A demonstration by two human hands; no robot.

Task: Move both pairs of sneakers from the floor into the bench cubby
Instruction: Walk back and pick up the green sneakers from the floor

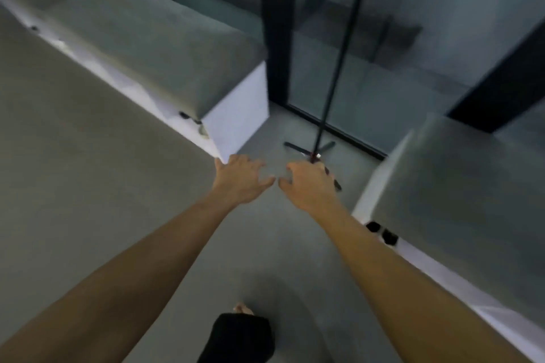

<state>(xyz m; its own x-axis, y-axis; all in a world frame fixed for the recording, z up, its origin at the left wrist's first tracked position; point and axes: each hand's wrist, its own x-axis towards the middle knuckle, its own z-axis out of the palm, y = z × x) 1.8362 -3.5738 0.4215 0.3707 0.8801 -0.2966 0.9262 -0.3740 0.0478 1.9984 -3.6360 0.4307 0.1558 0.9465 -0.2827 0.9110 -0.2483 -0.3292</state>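
Both my arms reach forward over the grey floor [88, 171]. My left hand [240, 178] and my right hand [309, 186] are side by side with fingers spread and nothing in them. A white bench with a grey cushion [165, 47] runs along the left. Dark shoe tips [191, 119] poke out of its lower opening. A second cushioned bench [460, 194] stands at the right, and two dark shoe tips [382, 233] show under its front edge. The whole frame is blurred.
A black tripod stand [317, 150] rises from the floor just beyond my right hand, in front of a glass wall with dark frames [277, 38]. My bare foot and black trouser leg [239, 336] show at the bottom.
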